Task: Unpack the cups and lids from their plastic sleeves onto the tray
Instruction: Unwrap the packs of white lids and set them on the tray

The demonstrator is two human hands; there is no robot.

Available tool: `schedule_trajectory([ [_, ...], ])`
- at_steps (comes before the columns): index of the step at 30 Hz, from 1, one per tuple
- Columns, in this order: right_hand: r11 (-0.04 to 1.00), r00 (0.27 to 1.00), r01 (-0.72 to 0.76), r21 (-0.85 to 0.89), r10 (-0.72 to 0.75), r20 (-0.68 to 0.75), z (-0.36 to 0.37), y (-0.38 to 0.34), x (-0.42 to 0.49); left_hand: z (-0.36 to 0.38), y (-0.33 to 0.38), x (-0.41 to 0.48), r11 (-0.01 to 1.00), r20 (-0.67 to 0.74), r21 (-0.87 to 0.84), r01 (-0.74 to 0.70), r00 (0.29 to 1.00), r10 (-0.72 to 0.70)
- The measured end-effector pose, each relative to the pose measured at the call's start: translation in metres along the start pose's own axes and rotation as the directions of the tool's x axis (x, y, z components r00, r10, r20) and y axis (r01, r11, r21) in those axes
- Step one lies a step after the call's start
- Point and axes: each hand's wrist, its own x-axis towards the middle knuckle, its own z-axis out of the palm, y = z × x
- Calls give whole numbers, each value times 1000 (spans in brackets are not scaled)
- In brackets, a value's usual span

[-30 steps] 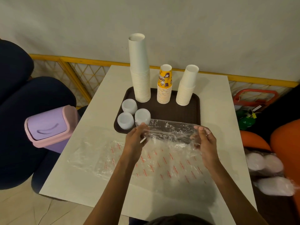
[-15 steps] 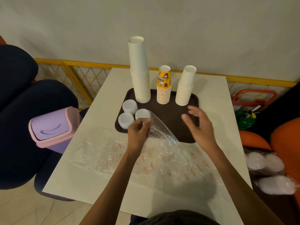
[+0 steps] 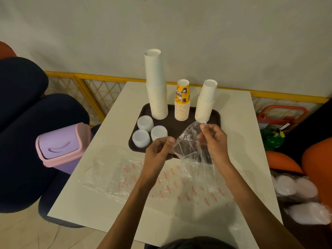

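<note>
On the dark brown tray [image 3: 216, 115] stand a tall stack of white cups [image 3: 156, 87], a shorter yellow printed stack [image 3: 182, 101] and a white stack [image 3: 205, 101] at the right. Three stacks of white lids [image 3: 145, 131] sit at the tray's front left. My left hand [image 3: 158, 151] and my right hand [image 3: 212, 139] both pinch an empty clear plastic sleeve [image 3: 188, 142], held up over the tray's front edge. Another clear sleeve with red print [image 3: 161, 184] lies flat on the white table [image 3: 237, 112].
A purple and pink bin [image 3: 61, 146] stands left of the table beside dark blue seats. At the right, packs of white lids in plastic [image 3: 298, 194] lie on an orange seat. A yellow lattice rail runs behind the table.
My right hand, open above the tray half a second ago, has taken hold of the clear sleeve again. The sleeve is now bunched and lifted between both hands.
</note>
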Motion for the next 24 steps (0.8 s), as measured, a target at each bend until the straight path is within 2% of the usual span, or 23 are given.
schedule_trajectory([
  [6,999,999,16,36,-14,-50,-3,5,-3,6,-6,-3,997,-67,-35,-72,995,69],
  [13,999,998,36,38,-34,-51,-2,7,-8,3,-16,-1,956,-85,198,-217,968,238],
  [18,1000,999,27,11,-27,-45,-9,7,-8,-8,-20,8,905,-157,330,-269,930,334],
  [20,998,999,48,-39,-48,-20,-10,5,-8,-14,-20,10,885,-130,376,-273,930,342],
  [24,989,997,77,-129,-79,-6,-10,7,-7,-21,-19,12,893,-14,389,-228,967,253],
])
